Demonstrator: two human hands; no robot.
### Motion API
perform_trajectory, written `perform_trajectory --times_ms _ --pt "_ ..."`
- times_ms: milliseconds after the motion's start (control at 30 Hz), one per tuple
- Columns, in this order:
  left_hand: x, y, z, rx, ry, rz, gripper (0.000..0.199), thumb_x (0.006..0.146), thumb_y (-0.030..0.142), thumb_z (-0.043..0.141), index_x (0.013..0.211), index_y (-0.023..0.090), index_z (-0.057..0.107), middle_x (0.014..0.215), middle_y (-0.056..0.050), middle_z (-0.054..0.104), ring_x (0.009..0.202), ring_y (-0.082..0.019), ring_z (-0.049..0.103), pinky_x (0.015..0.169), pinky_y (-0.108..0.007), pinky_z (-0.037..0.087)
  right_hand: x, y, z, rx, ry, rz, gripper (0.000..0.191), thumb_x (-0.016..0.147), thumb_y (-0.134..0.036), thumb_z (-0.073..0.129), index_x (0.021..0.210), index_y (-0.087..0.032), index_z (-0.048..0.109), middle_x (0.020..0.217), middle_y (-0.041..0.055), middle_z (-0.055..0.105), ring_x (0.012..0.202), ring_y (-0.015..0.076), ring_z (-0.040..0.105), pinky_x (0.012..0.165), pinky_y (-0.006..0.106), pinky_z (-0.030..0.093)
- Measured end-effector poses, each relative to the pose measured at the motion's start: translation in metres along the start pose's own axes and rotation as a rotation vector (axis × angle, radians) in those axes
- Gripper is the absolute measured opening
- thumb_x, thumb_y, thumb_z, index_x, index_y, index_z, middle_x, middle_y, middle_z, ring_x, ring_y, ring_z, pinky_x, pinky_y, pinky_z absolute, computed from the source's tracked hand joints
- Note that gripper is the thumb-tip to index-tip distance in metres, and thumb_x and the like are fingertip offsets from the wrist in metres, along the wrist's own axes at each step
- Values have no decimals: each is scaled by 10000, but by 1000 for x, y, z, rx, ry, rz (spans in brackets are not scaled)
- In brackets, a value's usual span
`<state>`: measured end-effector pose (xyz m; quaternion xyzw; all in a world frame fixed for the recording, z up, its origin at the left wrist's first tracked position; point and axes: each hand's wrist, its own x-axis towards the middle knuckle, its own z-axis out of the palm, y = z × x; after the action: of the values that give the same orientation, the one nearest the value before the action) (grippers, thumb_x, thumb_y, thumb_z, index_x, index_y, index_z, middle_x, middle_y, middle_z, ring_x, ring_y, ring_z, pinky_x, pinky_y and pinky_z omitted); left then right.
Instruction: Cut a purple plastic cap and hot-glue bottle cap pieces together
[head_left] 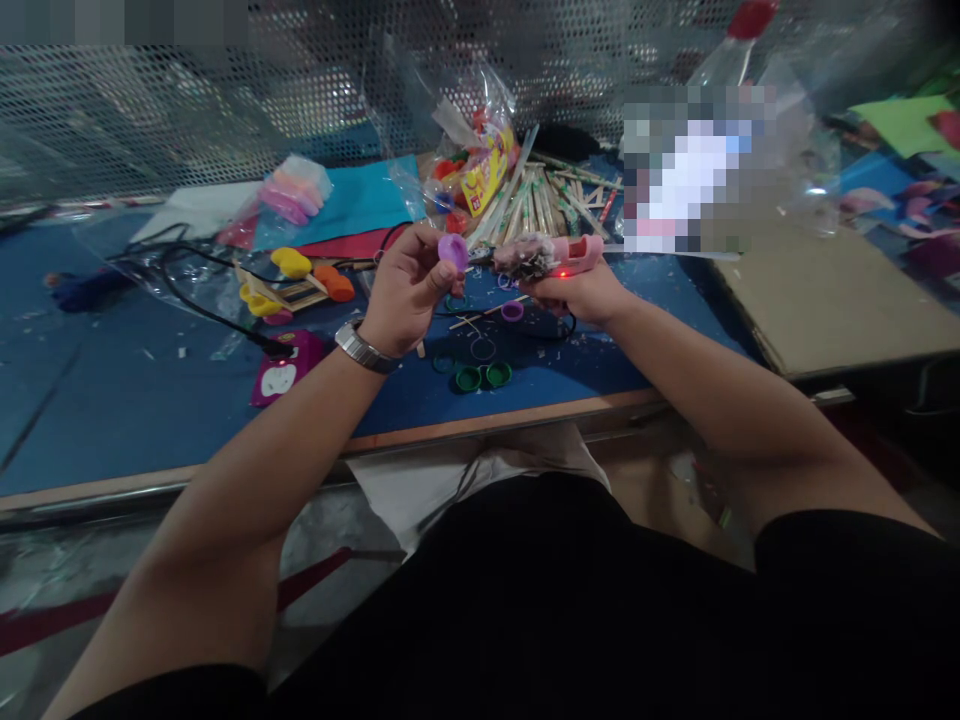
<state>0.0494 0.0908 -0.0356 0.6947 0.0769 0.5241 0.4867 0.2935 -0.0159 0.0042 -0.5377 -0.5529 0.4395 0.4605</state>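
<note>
Between the thumb and fingers of my left hand [411, 290] is a small purple plastic cap [453, 252], its hollow side turned toward me. My right hand [585, 293] grips a pink hot glue gun [577, 256] with a red light on its side. Stringy grey-white residue coats the gun's front end, and its nozzle points left, close to the cap. A glue stick [671, 252] sticks out from its rear. Below my hands, another purple cap [512, 311] and two joined green caps [484, 376] lie on the blue table.
A purple power block [285, 370] with a black cable sits left. Behind it are yellow and orange caps by a small stick frame [300, 292]. Paper straws [536, 200] and plastic bags lie at the back; cardboard [840, 295] rests right. The table's front edge [510, 420] runs before me.
</note>
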Motion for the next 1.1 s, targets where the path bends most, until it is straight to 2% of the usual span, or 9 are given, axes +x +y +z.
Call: perform_trajectory --times_ms 167,467,800,1100 --pt "0 2 1 -24 10 -26 493 885 691 888 1021 257 698 785 25 612 610 -96 669 565 -212 550 1 -1 1 -16 37 5 347 716 -326 938 650 -221 615 565 2 585 528 129 486 465 312 367" --pt "-1 5 4 -59 25 -40 494 869 666 912 996 247 683 809 24 614 617 -93 668 587 -226 556 2 0 2 -16 57 22 314 715 -301 916 669 -228 614 569 7 578 543 134 472 459 317 358" --pt "-2 7 3 -114 4 -56 428 868 589 947 991 243 729 861 20 663 615 -77 676 577 -213 533 4 2 2 -31 75 32 332 779 -313 886 655 -225 591 573 3 565 543 127 477 466 293 363" --pt "-1 3 0 -83 -34 -30 411 892 603 917 1003 251 737 861 21 685 610 -76 663 579 -221 525 3 0 3 -11 107 56 298 793 -276 885 669 -217 620 587 3 567 546 128 475 475 299 357"
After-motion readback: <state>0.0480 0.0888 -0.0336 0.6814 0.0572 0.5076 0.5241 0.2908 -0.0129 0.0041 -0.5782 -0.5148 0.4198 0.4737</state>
